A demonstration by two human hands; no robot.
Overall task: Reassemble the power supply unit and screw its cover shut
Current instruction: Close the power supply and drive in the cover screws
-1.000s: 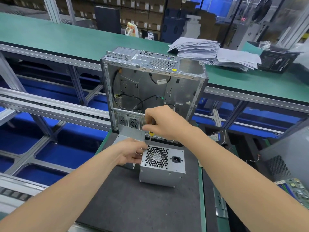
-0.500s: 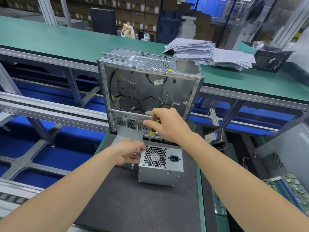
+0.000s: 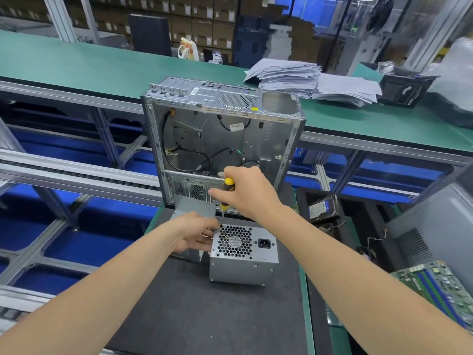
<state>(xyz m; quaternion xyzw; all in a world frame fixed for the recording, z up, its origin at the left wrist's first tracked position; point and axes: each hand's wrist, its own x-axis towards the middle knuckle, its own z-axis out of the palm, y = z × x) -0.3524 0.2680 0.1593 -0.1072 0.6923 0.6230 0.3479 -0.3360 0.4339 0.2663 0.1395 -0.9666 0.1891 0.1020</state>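
Observation:
The grey metal power supply unit [image 3: 243, 262] stands on the dark mat [image 3: 204, 316], its fan grille and power socket facing up. My right hand [image 3: 245, 193] grips a yellow-and-black screwdriver [image 3: 226, 193] held nearly upright, its tip at the unit's top left corner. My left hand [image 3: 194, 235] holds the unit's left side, fingers curled at that same corner beside the tip. A screw there is too small to make out.
An open empty computer case [image 3: 268, 139] stands upright just behind the unit. A hard drive [image 3: 321, 207] lies to the right, a circuit board [image 3: 435, 285] further right near a grey panel [image 3: 435, 226]. Paper stacks [image 3: 307, 80] sit on the green bench behind.
The head view has shifted slightly. My right hand has loosened upward along the screwdriver, exposing more of its yellow handle. The left hand and the unit stay in place.

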